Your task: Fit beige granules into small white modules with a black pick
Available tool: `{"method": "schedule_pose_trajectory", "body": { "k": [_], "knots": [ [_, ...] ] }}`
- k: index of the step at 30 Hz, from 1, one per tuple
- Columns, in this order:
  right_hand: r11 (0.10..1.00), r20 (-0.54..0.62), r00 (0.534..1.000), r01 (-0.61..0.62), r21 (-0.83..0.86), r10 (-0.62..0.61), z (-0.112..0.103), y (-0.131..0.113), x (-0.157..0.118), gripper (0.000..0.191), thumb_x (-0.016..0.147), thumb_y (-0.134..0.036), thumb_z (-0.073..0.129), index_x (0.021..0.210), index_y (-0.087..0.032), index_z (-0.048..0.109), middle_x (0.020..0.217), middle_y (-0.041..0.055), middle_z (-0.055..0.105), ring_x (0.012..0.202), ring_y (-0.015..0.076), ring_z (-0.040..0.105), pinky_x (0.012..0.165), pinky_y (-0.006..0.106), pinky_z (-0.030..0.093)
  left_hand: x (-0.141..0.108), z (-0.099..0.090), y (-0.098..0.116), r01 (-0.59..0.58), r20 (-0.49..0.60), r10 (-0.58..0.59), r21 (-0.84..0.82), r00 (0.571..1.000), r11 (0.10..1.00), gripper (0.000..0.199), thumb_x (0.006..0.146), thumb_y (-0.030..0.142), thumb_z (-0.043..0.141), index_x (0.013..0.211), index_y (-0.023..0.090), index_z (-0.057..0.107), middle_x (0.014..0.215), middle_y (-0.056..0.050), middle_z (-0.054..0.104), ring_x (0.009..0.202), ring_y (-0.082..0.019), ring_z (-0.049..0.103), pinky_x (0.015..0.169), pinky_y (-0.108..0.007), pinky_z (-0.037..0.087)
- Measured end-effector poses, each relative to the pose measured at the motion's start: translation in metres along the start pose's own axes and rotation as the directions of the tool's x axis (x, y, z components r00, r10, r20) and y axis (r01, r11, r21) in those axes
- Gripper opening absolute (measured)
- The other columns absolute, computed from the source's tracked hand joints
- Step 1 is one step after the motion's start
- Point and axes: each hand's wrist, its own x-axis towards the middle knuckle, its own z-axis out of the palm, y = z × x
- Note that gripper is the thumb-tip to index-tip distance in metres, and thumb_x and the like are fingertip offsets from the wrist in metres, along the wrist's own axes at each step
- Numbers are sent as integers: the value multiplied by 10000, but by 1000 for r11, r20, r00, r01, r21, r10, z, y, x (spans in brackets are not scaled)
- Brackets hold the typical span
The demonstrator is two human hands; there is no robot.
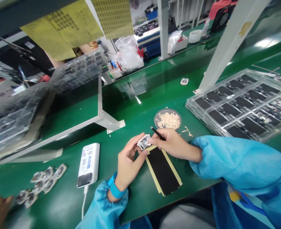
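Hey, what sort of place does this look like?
Most likely an electronics assembly line in a factory. A small electronic module sits in the left hand, stacked clear trays of black components lie on a green workbench, and the person wears a blue smock sleeve with a wrist strap.

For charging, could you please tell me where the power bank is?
In the head view, the power bank lies on the green bench, left of the left hand.
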Motion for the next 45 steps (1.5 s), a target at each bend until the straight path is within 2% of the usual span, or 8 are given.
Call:
{"method": "schedule_pose_trajectory", "body": {
  "k": [6, 11, 20, 24, 28, 35, 40, 45],
  "knots": [
    [1000, -7, 1000, -17, 14, 17, 1, 0, -1, 323, 762, -415, 784, 722, -136, 627, 617, -21, 550, 574, 82, 449, 536, 221, 338, -2, 2, -1, -141, -63, 170, 325, 983, 935, 501, 857, 205, 708, 1336, 331, 636, 1371, -42, 594, 1242, -201, 576, 1001, -280, 514],
    [1000, -1, 1000, 19, 21, -19, 1, 3, 0, 300, 775, -394, 778, 726, -129, 645, 618, -23, 548, 581, 78, 444, 542, 221, 335, -2, 3, 6, -211, -59, 260, 431, 964, 877, 505, 849, 187, 711, 1332, 322, 644, 1324, -42, 634, 1206, -205, 603, 961, -277, 532],
    [999, 13, 999, 33, -19, -33, 0, 10, 0, 314, 810, -420, 743, 752, -134, 627, 654, -14, 548, 611, 85, 465, 547, 222, 342, -2, 5, 4, -130, -109, 173, 323, 979, 937, 445, 831, 231, 739, 1272, 271, 692, 1312, -72, 634, 1163, -215, 617, 898, -272, 551],
    [994, -14, 995, 100, -34, -101, 0, 15, 0, 306, 827, -389, 736, 947, -168, 563, 805, -4, 599, 727, 103, 563, 646, 229, 453, 0, 7, 5, 73, -108, -72, 12, 992, 997, 490, 797, 265, 779, 1278, 243, 688, 1240, -83, 684, 1071, -205, 677, 905, -286, 580],
    [990, 31, 989, 141, 23, -142, 1, 20, 1, 328, 862, -379, 699, 1070, -178, 545, 887, 16, 607, 812, 125, 627, 734, 264, 529, 1, 9, 5, 249, -27, -266, -268, 964, 931, 531, 783, 271, 797, 1296, 224, 672, 1147, -92, 726, 1008, -205, 709, 910, -303, 595],
    [991, 22, 993, 114, 63, -116, 10, 23, 3, 338, 796, -397, 764, 977, -145, 629, 849, 16, 636, 738, 108, 586, 668, 237, 481, 1, 19, 4, 90, -82, -103, -148, 991, 985, 357, 814, 266, 765, 1169, 233, 741, 1261, -76, 644, 1098, -168, 659, 908, -205, 563],
    [996, -63, 995, 78, -40, -80, 13, 18, 7, 315, 751, -412, 786, 814, -135, 652, 664, -19, 564, 577, 78, 417, 534, 224, 340, 2, 22, 0, 168, -109, -182, -125, 977, 978, 452, 830, 333, 744, 1262, 215, 684, 1246, -94, 661, 1086, -187, 676, 932, -267, 576],
    [994, -110, 991, 61, -91, -71, 17, 17, 14, 329, 724, -418, 796, 788, -136, 639, 663, -14, 566, 596, 90, 449, 544, 226, 342, 4, 22, -6, 109, -184, -123, -84, 975, 991, 368, 809, 325, 758, 1137, 158, 736, 1144, -94, 697, 1024, -185, 687, 924, -280, 577]
  ]
}}
